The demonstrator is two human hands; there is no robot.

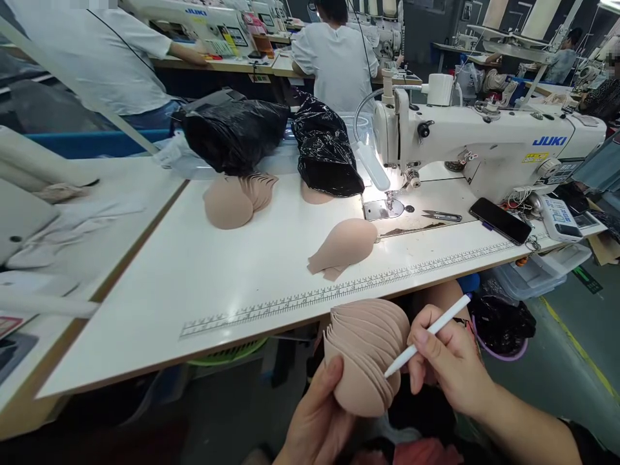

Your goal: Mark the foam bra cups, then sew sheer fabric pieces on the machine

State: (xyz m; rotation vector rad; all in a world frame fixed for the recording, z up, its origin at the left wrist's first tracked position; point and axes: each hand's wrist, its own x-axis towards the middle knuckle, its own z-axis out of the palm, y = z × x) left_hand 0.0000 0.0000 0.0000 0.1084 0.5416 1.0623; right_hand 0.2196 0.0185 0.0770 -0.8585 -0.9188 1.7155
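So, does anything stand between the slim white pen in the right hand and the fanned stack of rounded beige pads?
Nothing visible does. The right hand holds the pen with its tip at the edges of the stack in the left hand; whether it touches is unclear.

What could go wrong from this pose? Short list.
1. The left hand holds a fanned stack of beige pieces in front of the table, not over it; a loosened grip might let pieces drop.
2. The right hand has the white pen pointed at closely layered edges; a slip could touch the wrong piece.
3. The phone lies near the table's front edge; a bump might knock it off.
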